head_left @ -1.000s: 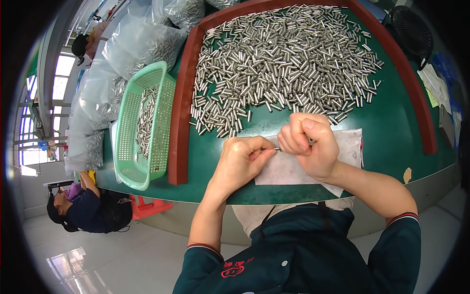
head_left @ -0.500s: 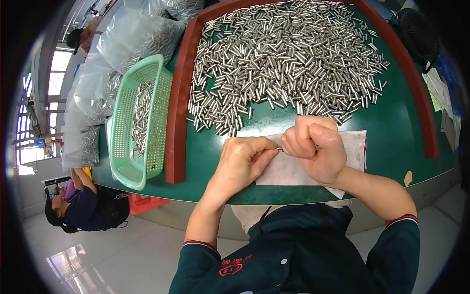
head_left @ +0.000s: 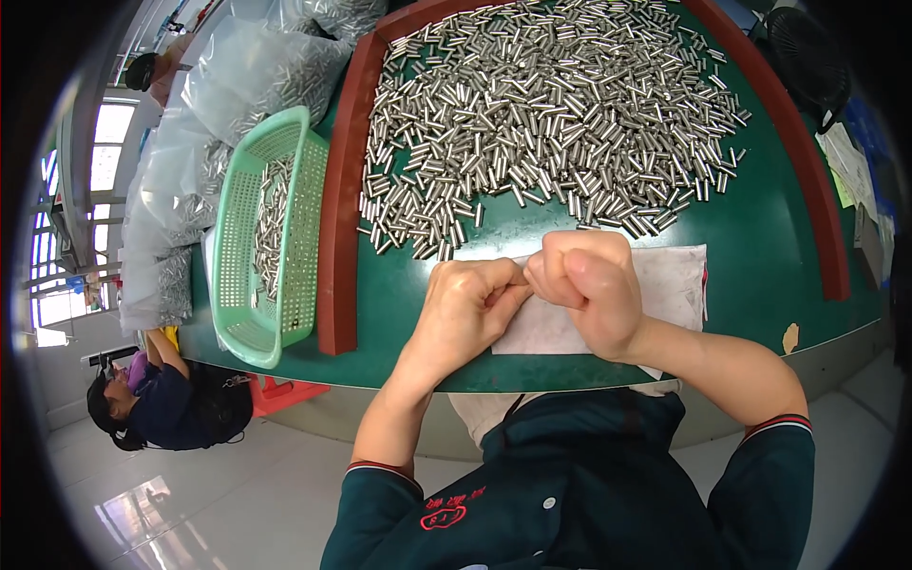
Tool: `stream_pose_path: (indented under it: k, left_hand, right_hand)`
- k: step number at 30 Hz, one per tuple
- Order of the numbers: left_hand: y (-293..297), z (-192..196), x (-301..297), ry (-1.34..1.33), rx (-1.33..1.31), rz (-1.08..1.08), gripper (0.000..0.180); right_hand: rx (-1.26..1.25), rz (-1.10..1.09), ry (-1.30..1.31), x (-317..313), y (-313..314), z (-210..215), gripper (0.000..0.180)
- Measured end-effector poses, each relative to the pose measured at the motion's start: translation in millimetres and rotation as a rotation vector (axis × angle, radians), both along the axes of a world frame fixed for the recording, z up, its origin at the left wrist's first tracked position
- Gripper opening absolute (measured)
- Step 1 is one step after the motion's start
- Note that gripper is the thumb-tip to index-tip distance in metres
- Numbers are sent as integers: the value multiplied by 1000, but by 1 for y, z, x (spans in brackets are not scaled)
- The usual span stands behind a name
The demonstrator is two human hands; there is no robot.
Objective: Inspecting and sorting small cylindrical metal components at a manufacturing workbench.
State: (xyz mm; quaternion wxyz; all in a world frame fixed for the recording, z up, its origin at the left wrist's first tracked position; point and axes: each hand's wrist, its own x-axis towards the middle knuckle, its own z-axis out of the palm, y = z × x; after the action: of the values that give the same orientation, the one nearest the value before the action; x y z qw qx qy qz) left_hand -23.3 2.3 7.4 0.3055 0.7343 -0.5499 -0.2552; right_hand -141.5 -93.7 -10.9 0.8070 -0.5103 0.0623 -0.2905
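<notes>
My left hand (head_left: 458, 309) is closed in a pinch, thumb against forefinger, on a small metal pin that the fingers now hide. Pressed up against those fingertips is my right hand (head_left: 597, 290), curled into a fist with the thumb on top; what it holds inside is hidden. Both hands are low over a whitish cloth (head_left: 670, 290) near the table's front edge. Beyond them, short shiny metal pins (head_left: 570, 123) lie in a broad heap on the green tabletop (head_left: 760, 247).
Dark red rails, left (head_left: 340, 247) and right (head_left: 812, 190), border the heap. A green plastic basket (head_left: 306, 228) holding pins stands at the left, beside clear bags (head_left: 242, 81) of pins. A black fan (head_left: 807, 62) sits far right. Another person (head_left: 185, 404) is at lower left.
My two hands have come closer together, the right fist shifting slightly left. The pin that showed between them is now covered.
</notes>
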Motion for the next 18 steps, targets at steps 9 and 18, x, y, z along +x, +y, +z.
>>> stream_pose_path:
  k: [9, 18]
  left_hand:
    - [4, 8, 5, 105, -1, 84, 8]
    - [9, -11, 33, 1552, -111, 87, 9]
  right_hand:
    - [155, 0, -30, 2, 0, 2, 35]
    - [222, 37, -46, -1, 0, 5, 31]
